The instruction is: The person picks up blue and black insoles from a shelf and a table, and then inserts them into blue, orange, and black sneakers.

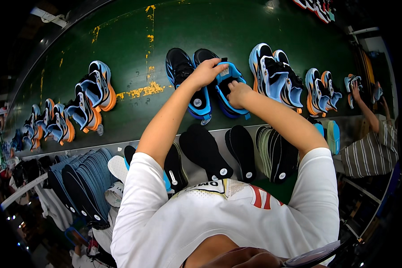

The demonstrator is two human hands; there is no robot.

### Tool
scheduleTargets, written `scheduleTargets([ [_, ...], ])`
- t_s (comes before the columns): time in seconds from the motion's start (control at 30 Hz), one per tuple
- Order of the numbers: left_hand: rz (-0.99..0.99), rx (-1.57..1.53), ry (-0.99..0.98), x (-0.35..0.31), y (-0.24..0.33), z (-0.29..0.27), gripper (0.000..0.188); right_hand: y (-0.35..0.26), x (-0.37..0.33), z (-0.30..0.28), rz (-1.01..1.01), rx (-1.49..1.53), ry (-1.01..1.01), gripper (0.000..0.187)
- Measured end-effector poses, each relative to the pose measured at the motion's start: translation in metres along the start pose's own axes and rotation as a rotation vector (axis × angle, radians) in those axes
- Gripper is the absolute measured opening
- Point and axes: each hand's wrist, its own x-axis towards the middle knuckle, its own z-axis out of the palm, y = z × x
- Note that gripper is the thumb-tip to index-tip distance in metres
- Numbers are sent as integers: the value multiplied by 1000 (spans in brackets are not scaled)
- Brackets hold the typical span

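Observation:
A pair of black and blue sneakers lies in front of me, toes pointing away. My left hand reaches over the right sneaker, its fingers pinching the padded tongue. My right hand is at the opening of that same shoe, fingers curled and dipping inside; their tips are hidden, and I cannot see what they grip. Just left stands the other sneaker, partly behind my left forearm, with a round white mark on the insole inside it.
Sneakers in white, black and orange stand on the green surface, some left, some right. Along the near edge lie black insoles and a blue-grey insole stack. A person in a striped garment handles shoes at far right.

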Motion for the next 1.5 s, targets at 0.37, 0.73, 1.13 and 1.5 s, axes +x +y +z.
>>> scheduleTargets([
  [0.37, 21, 4, 54, 2, -6, 3, 27, 3, 20, 8, -180, -201, 117, 24],
  [0.73, 55, 204, 144, 1, -5, 9, 33, -14, -29, 6, -75, 339, 203, 44],
  [1.13, 25, 1394, -732, -6, 16, 94, 22, -65, -178, 131, 502, 742, 1249, 24],
  [1.5, -75, 1531, -1300, 41, -16, 96, 21, -59, -228, 205, 966, 941, 958, 63],
])
